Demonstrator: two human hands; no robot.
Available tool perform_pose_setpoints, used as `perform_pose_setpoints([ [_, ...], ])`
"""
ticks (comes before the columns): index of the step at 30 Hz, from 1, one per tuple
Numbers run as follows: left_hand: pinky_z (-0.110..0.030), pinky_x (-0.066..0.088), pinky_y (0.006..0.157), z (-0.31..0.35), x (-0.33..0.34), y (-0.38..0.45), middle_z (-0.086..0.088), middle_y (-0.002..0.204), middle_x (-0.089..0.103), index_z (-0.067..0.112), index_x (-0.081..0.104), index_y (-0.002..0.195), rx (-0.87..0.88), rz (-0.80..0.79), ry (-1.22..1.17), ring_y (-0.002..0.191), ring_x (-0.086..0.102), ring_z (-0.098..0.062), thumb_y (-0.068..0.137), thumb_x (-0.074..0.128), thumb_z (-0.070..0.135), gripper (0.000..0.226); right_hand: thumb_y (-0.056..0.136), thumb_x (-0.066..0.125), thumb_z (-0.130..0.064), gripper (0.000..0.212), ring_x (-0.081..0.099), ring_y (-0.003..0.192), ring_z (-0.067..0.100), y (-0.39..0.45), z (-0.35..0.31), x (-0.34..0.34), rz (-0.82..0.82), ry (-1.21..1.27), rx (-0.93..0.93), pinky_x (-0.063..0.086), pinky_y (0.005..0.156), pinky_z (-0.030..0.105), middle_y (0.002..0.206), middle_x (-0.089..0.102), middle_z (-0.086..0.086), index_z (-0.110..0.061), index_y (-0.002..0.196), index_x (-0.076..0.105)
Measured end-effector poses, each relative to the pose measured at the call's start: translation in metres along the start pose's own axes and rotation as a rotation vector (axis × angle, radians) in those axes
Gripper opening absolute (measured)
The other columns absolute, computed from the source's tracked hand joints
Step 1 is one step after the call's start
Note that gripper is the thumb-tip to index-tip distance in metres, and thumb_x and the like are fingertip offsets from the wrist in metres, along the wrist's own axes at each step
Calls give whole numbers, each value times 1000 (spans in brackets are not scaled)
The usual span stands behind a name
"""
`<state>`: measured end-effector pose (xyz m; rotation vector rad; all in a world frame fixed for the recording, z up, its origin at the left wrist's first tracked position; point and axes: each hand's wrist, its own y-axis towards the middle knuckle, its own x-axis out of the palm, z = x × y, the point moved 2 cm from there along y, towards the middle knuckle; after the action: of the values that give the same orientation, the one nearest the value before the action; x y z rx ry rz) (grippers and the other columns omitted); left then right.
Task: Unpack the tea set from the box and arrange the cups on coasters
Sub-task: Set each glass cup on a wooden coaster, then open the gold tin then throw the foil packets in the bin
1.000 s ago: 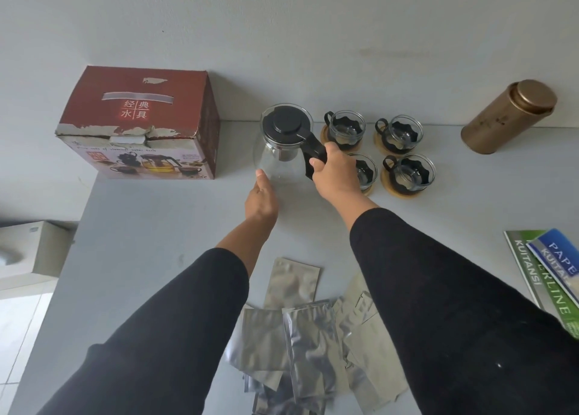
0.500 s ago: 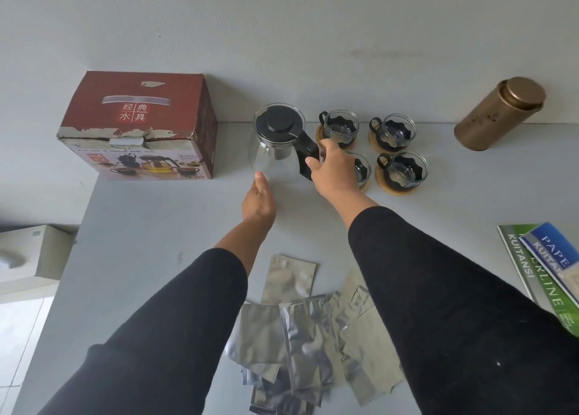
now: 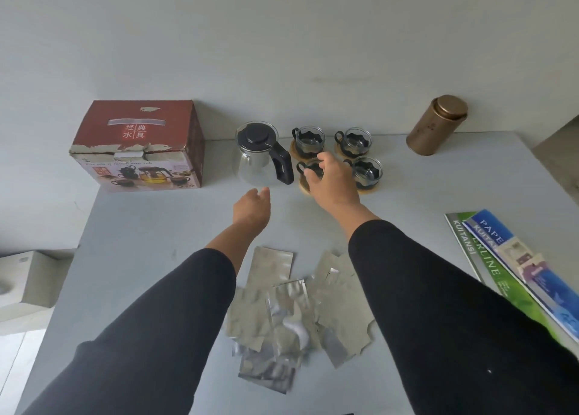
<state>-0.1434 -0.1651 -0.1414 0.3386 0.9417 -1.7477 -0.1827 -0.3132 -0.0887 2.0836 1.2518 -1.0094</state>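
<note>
A glass teapot (image 3: 255,160) with a black lid and handle stands on the grey table (image 3: 150,226), right of the closed red tea-set box (image 3: 141,145). Several glass cups in black holders sit on round wooden coasters: far left (image 3: 310,140), far right (image 3: 355,140), near right (image 3: 367,172). The near left cup (image 3: 303,167) is mostly hidden under my right hand (image 3: 332,179), which hovers over it with loosely curled fingers, off the teapot handle. My left hand (image 3: 252,207) lies relaxed just in front of the teapot, not touching it.
A gold tin canister (image 3: 437,129) stands at the back right by the wall. Several silver foil pouches (image 3: 294,305) lie scattered near the front edge. Green and blue booklets (image 3: 507,267) lie at the right. A white object (image 3: 25,283) sits beyond the table's left edge.
My right hand let go of the teapot handle and shifted right over the near left cup. My left hand drew back from the teapot's side. The teapot now stands alone.
</note>
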Motion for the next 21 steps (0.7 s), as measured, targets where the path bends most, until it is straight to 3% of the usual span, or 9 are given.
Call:
perform_pose_setpoints([
  [4,-40,40,99,26,30,-21,-20,132,53,-2,47,130,143,-101,103,122,48,-35,100,32,34,49,93,55,-27,44,51,120,29,-6,17,-35,49,-18,-1,39,95,31,126,57,14,-6,131,48],
  [11,-36,42,90,115,119,-41,-17,125,58,0,53,123,383,-267,196,114,53,-33,99,41,31,42,94,51,-27,43,51,118,29,25,91,-112,122,-105,15,41,94,32,126,56,14,-7,132,46],
  [16,-32,41,96,193,181,-31,-7,133,56,11,46,137,393,-231,154,121,51,-26,97,45,33,45,94,51,-24,41,51,117,28,74,156,-167,130,-120,20,41,92,31,126,55,13,-6,130,48],
  [21,-28,34,105,258,222,-9,-5,142,49,10,36,145,363,-133,41,131,46,-20,96,50,31,54,93,51,-24,38,53,115,29,121,207,-206,129,-137,12,43,91,32,123,58,13,-5,126,51],
])
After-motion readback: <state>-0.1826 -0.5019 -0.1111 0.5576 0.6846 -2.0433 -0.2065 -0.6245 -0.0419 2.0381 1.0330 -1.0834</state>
